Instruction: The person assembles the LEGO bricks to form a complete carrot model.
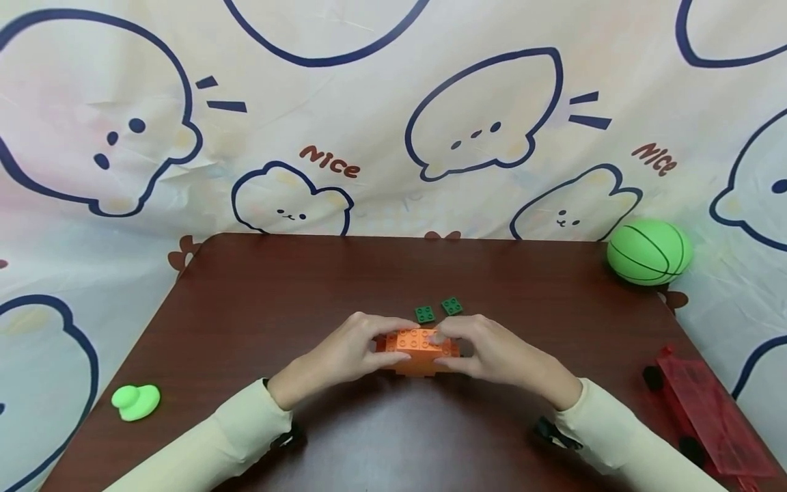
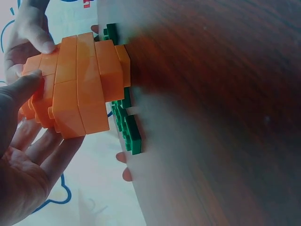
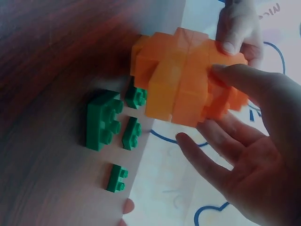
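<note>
A stepped block of orange building bricks (image 1: 421,361) sits at the middle of the table, its studs facing up in the head view. My left hand (image 1: 353,347) grips its left end, thumb on the near side and fingers at the far side. At the other end my right hand (image 1: 494,350) holds it, thumb low on the near face and index finger on the studded top. Just behind it lie two small green bricks (image 1: 424,314). Several green bricks show in the right wrist view, including a bigger one (image 3: 101,121); the orange block hides some from the head view.
Far left on the dark wooden table (image 1: 277,287) is a light green duck-shaped toy (image 1: 136,402). A green ball (image 1: 650,253) stands at the back right corner. Along the right edge sits a translucent red toy vehicle (image 1: 707,413) with black wheels. A patterned cloth (image 1: 381,116) hangs behind.
</note>
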Tool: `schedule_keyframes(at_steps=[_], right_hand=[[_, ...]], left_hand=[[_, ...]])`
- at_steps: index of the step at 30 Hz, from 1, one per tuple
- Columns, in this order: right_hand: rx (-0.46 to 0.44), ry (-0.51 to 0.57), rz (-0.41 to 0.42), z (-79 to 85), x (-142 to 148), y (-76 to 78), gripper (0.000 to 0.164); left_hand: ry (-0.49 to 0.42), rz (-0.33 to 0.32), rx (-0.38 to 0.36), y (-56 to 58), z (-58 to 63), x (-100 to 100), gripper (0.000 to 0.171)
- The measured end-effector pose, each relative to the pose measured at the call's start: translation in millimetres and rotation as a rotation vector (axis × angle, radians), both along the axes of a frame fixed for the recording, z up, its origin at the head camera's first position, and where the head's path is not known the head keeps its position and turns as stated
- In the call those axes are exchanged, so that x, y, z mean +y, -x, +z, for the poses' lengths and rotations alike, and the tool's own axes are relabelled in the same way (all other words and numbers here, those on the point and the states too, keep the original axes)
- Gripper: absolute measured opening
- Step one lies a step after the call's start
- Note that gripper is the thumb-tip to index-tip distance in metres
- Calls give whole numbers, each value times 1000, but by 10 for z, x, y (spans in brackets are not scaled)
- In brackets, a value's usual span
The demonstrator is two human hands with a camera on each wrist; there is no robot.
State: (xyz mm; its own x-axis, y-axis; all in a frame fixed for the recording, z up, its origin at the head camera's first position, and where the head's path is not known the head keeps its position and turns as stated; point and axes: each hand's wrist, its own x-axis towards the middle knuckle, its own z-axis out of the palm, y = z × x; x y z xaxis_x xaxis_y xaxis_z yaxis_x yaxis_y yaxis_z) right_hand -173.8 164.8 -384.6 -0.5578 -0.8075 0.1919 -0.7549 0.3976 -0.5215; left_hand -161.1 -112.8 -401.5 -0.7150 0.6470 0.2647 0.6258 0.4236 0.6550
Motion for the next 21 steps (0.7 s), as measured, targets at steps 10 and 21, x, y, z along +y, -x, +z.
schedule_keyframes(at_steps=[10,21], right_hand=[[-143,-118,-245,-164,386,-33,36],[45,-256,-334,-410,264,-76,26]], left_hand=[[55,26,19,-12,11,14,47],[68,32,21,-8,13,2,46]])
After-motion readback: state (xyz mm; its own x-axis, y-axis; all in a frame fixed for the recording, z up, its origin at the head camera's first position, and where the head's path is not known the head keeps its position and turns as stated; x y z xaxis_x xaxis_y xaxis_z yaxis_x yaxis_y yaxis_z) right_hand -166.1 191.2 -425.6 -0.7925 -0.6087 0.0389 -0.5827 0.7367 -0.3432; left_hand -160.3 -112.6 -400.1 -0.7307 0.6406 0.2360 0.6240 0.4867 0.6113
